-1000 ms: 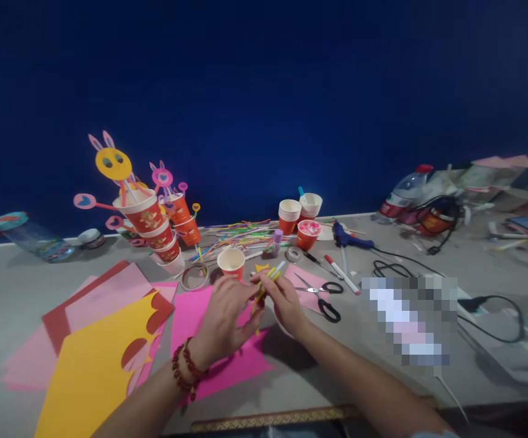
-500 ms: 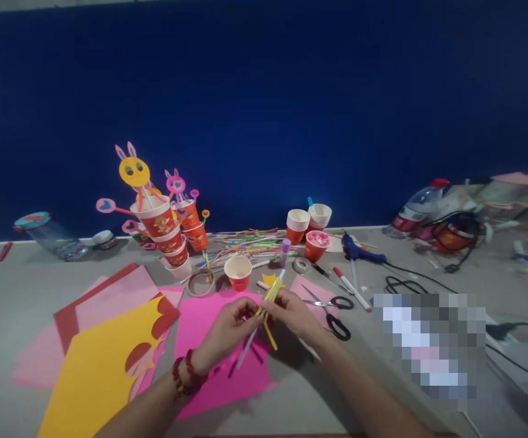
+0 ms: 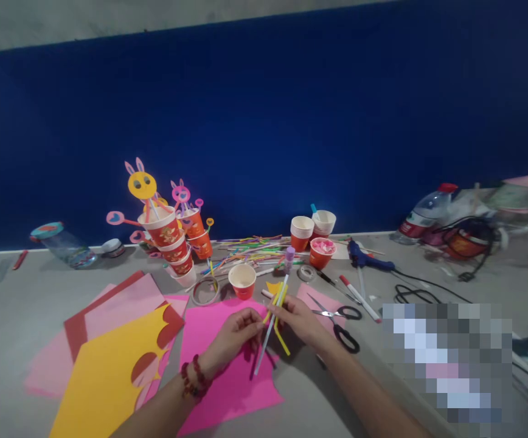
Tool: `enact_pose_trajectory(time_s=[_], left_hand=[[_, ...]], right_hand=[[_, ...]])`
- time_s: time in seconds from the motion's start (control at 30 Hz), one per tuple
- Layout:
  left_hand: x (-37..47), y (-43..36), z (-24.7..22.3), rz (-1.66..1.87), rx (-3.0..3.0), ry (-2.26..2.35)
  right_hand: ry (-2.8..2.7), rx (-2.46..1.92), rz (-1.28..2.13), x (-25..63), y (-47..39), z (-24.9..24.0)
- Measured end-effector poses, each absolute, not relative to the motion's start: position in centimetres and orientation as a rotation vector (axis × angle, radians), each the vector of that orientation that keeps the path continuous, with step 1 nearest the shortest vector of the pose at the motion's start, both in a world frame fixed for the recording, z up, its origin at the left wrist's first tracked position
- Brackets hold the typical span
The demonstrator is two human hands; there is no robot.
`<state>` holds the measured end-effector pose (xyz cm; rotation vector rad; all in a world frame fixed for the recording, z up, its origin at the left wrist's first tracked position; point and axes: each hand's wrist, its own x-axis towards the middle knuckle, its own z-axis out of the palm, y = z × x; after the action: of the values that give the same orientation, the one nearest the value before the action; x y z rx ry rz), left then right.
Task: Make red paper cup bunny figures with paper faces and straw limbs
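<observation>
My right hand (image 3: 295, 311) is closed on a small bunch of straws, yellow ones (image 3: 283, 338) with a bend and a pale white one (image 3: 266, 348) that slants down to the left. Close beside it, my left hand (image 3: 242, 331) has thumb and fingers pinched together at the straws' left side; whether it grips one is too small to tell. Both hands are over a bright pink sheet (image 3: 227, 383). Just beyond them stands an empty red and white paper cup (image 3: 242, 281).
Black-handled scissors (image 3: 337, 313) lie right of my hands, with a red marker (image 3: 359, 298) and a blue glue gun (image 3: 368, 258) beyond. Stacked cups with rabbit figures (image 3: 166, 228) stand back left. Yellow card (image 3: 104, 371) lies at left, loose straws (image 3: 250, 249) at the back.
The whole view has shifted, with the scene lower and slightly to the right. My left fingers have drawn slightly away from the straws, which remain in my right hand.
</observation>
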<state>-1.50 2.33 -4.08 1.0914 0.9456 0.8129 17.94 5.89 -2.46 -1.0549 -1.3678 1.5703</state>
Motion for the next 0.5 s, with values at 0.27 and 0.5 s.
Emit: enact_pose_trajectory(time_s=[0.27, 0.5], left_hand=[[-1.7, 2.4, -3.2, 0.807, 1.600, 0.963], [-3.3, 4.0, -4.2, 1.729, 1.626, 1.379]], right_hand=[[-1.463, -1.052, 1.580, 17.9, 5.5, -2.4], [-1.234, -1.074, 1.489, 18.0, 5.6, -1.9]])
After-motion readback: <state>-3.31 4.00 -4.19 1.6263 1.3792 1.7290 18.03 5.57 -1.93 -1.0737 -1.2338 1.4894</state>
